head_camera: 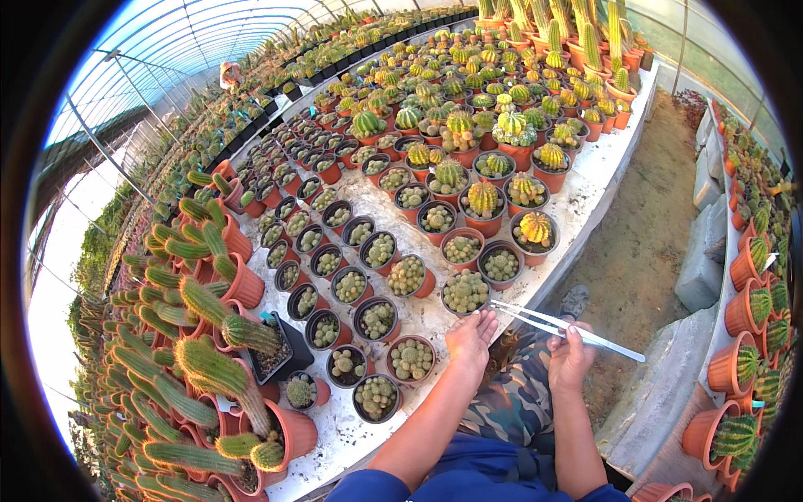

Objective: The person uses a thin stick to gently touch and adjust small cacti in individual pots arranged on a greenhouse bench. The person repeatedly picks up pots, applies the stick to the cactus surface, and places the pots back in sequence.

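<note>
My right hand (572, 357) is closed on long metal tweezers (568, 327), their tips pointing left to the rim of a pot of clustered small cacti (465, 292). Against the near side of that pot is my left hand (472, 336), palm partly up and fingers together; whether it grips the rim I cannot tell. Beyond stand a pot of green cacti (501, 263) and one with an orange-yellow cactus (534, 229). Nearer, to the left, a round pot of clustered cacti (411, 359) sits on the white bench (433, 314).
Tall columnar cacti in terracotta pots (241, 376) crowd the left side. A dirt aisle (633, 207) with concrete blocks (699, 276) runs along the right, beside more potted cacti (731, 364). Another person (230, 74) is far off at the upper left.
</note>
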{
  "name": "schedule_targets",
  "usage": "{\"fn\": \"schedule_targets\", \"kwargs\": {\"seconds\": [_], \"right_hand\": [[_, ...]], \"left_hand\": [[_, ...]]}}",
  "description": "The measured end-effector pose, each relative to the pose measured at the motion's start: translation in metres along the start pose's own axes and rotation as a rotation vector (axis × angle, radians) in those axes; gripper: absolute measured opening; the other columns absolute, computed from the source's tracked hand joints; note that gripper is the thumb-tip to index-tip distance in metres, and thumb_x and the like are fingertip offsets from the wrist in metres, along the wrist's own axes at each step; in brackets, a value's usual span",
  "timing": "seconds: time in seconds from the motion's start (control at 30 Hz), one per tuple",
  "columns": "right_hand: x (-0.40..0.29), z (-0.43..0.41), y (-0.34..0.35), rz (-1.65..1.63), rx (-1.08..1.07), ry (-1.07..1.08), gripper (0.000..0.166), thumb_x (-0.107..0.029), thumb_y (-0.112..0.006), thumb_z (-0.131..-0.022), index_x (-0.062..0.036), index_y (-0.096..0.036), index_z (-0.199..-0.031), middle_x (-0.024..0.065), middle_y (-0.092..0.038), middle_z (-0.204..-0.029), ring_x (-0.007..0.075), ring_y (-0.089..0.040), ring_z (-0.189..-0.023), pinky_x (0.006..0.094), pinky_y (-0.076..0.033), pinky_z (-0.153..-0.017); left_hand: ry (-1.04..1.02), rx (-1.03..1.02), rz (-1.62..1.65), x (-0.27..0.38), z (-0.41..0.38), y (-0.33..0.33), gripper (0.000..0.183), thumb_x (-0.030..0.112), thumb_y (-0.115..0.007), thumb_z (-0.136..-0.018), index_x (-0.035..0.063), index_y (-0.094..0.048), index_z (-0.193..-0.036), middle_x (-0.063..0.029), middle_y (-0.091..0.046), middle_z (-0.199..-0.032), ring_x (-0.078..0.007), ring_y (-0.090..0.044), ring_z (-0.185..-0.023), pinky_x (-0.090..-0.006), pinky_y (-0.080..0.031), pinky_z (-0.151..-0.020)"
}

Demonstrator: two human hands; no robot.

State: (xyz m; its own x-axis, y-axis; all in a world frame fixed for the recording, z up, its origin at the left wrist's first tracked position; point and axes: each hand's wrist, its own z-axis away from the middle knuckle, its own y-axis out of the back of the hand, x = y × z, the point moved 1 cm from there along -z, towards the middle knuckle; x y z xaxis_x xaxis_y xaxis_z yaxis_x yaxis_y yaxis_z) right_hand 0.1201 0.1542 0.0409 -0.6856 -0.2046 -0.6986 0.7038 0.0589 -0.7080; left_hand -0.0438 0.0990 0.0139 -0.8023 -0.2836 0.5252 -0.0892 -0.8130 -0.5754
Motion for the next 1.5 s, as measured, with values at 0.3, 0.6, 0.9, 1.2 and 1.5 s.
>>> {"fn": "schedule_targets", "kwargs": {"seconds": [0.3, 0.6, 0.9, 1.2, 1.5], "right_hand": [[0.000, 0.000, -0.001, 0.008, 0.003, -0.015, 0.010, -0.008, -0.056, -0.085, -0.0045, -0.050, -0.092, 0.0071, -0.054, -0.081, 0.0139, -0.051, -0.061, 0.0262, -0.044, -0.055], [0.002, -0.001, 0.000, -0.011, -0.015, -0.011, 0.007, -0.005, -0.056, -0.085, -0.0061, -0.053, -0.091, 0.0067, -0.057, -0.082, 0.0146, -0.054, -0.062, 0.0269, -0.043, -0.054], [0.003, -0.001, -0.003, 0.027, -0.025, -0.035, 0.013, -0.010, -0.059, -0.083, -0.0070, -0.050, -0.092, 0.0073, -0.057, -0.081, 0.0144, -0.051, -0.063, 0.0281, -0.042, -0.056], [0.006, -0.001, -0.008, 0.015, -0.038, -0.021, 0.007, -0.006, -0.056, -0.086, -0.0039, -0.052, -0.092, 0.0072, -0.056, -0.084, 0.0141, -0.053, -0.063, 0.0265, -0.043, -0.055], [0.026, -0.005, -0.024, 0.423, -0.045, 0.029, 0.016, 0.000, -0.057, -0.084, 0.0000, -0.055, -0.100, 0.0058, -0.058, -0.084, 0.0120, -0.059, -0.065, 0.0230, -0.050, -0.058]], "left_hand": [[-0.080, 0.024, 0.034, -0.005, -0.006, -0.002, 0.010, -0.001, -0.053, -0.087, -0.0028, -0.044, -0.092, -0.0188, -0.060, -0.093, -0.0287, -0.065, -0.083, -0.0352, -0.058, -0.072], [-0.196, 0.077, 0.042, 0.002, 0.003, -0.002, 0.015, -0.005, -0.048, -0.080, -0.0019, -0.036, -0.088, -0.0189, -0.054, -0.089, -0.0352, -0.066, -0.080, -0.0378, -0.059, -0.064], [-0.267, 0.093, 0.002, 0.003, 0.006, 0.016, 0.015, 0.000, -0.044, -0.085, -0.0005, -0.030, -0.091, -0.0203, -0.050, -0.092, -0.0362, -0.065, -0.081, -0.0396, -0.057, -0.071], [-0.292, 0.090, -0.053, -0.003, 0.016, 0.025, 0.014, 0.004, -0.043, -0.088, -0.0022, -0.032, -0.093, -0.0210, -0.051, -0.098, -0.0311, -0.063, -0.090, -0.0352, -0.054, -0.081], [-0.181, 0.055, -0.076, 0.000, 0.020, 0.031, 0.015, 0.012, -0.048, -0.091, -0.0010, -0.043, -0.085, -0.0194, -0.058, -0.101, -0.0306, -0.062, -0.091, -0.0387, -0.054, -0.080]]}}
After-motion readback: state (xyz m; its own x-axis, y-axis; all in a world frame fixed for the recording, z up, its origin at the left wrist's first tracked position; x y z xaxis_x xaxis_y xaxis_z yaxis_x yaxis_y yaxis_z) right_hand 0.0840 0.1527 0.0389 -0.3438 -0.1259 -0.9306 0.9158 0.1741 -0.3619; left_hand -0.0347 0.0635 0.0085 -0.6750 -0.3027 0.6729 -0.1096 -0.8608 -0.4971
